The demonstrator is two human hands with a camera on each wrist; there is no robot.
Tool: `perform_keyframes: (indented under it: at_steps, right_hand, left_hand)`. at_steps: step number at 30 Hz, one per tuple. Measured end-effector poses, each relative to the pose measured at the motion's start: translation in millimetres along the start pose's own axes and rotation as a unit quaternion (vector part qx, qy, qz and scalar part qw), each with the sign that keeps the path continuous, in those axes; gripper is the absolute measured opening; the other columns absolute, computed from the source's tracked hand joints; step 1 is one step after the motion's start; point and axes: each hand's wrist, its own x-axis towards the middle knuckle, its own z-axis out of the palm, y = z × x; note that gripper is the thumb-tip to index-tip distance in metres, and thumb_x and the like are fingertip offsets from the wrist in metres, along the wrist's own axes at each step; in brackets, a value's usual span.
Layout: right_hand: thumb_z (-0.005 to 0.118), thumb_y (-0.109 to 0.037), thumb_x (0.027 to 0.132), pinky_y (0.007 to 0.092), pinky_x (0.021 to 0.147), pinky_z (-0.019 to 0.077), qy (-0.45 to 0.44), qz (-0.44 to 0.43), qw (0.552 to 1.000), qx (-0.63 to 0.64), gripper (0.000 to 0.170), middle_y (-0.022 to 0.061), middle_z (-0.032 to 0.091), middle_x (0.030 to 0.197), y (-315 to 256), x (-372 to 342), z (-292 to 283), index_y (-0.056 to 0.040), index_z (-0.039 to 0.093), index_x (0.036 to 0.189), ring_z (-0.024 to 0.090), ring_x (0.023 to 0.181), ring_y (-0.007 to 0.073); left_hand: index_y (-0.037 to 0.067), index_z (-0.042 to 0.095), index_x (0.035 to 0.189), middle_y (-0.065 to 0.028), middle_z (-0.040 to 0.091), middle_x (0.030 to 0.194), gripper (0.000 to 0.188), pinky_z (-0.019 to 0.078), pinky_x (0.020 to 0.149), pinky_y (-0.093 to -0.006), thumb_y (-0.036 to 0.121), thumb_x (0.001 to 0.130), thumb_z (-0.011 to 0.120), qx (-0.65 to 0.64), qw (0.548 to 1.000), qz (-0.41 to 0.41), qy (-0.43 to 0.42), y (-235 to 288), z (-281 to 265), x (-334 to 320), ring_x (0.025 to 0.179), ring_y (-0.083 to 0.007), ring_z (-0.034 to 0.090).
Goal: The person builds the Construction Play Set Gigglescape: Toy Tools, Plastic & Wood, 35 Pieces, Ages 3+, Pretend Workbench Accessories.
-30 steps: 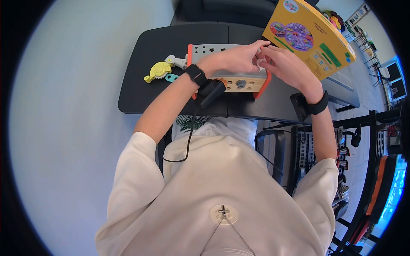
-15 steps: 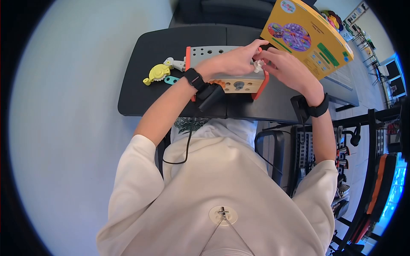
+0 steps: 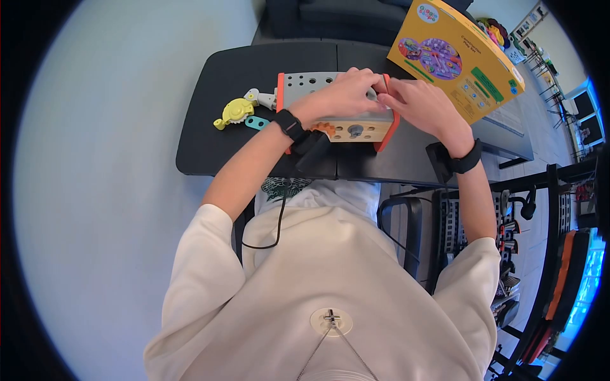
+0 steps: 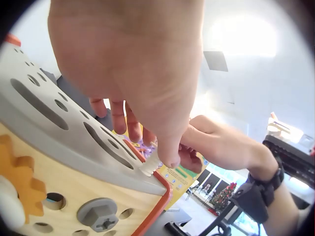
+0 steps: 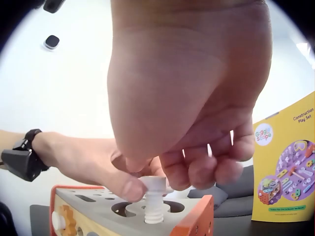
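A white threaded screw point(image 5: 154, 209) stands upright over the grey, holed top point(image 4: 37, 105) of a toy workbench, close to its red-orange end panel point(image 5: 194, 219). My left hand point(image 3: 349, 94) reaches across the top, its thumb against the screw's head and its fingers partly hidden behind. From the other side my right hand point(image 3: 422, 108) bends its fingers around the head, which shows just below them in the right wrist view; the exact contact is hidden. On the wooden front are a grey bolt point(image 4: 101, 215) and an orange gear point(image 4: 23, 179).
Left of the workbench on the black table point(image 3: 213, 79) lie a yellow toy saw point(image 3: 236, 111), a grey-white piece point(image 3: 262, 97) and a teal holed strip point(image 3: 256, 122). A large yellow box point(image 3: 470, 57) stands at the back right; a dark sofa point(image 3: 346, 19) is behind the table.
Both hands have shifted slightly left and lower over the top. The white screw, seen between the fingers half a second ago, is now mostly covered by them in the head view.
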Motion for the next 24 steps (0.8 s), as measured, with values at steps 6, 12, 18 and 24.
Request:
perform_keyframes:
  at_steps: [6,12,18,24]
  right_hand:
    - [0.057,-0.031,0.103,0.0491,0.073,0.0555,-0.008,-0.025,0.997,0.075,0.032,0.0172,0.073,0.085,-3.6,-2.5,0.7,-0.0059,0.059,0.124,0.072,0.084,0.0402]
    - [0.053,-0.034,0.107,0.0475,0.068,0.0546,-0.040,0.020,0.997,-0.060,0.034,0.0141,0.069,0.074,-0.2,18.4,16.3,-0.0045,0.070,0.103,0.069,0.073,0.0395]
    - [0.056,-0.041,0.105,0.0460,0.067,0.0588,-0.081,0.045,0.987,-0.134,0.039,0.0158,0.073,0.077,-3.5,18.1,6.3,-0.0052,0.070,0.099,0.073,0.070,0.0367]
    - [0.057,-0.032,0.105,0.0475,0.077,0.0563,-0.006,-0.008,1.000,-0.013,0.028,0.0160,0.074,0.096,-4.7,4.1,4.0,-0.0069,0.059,0.117,0.072,0.090,0.0389]
  left_hand:
    - [0.008,0.064,0.140,-0.0127,0.061,0.140,0.061,0.0388,0.117,-0.0508,0.041,0.091,0.077,-0.024,0.999,0.032,-0.025,-9.2,0.1,-2.0,0.136,-0.0369,0.047]
    - [0.006,0.068,0.125,-0.0136,0.063,0.130,0.064,0.0361,0.114,-0.0479,0.055,0.086,0.081,0.062,0.998,-0.017,0.017,14.5,2.7,-5.0,0.132,-0.0352,0.050]
    - [0.007,0.070,0.117,-0.0121,0.062,0.131,0.052,0.0347,0.114,-0.0480,0.051,0.091,0.078,0.057,0.998,-0.032,0.013,5.1,1.1,-3.1,0.132,-0.0357,0.050]
    - [0.008,0.070,0.121,-0.0141,0.061,0.137,0.043,0.0347,0.116,-0.0511,0.040,0.093,0.076,-0.034,0.998,0.037,0.029,-14.5,7.2,-4.3,0.138,-0.0366,0.048]
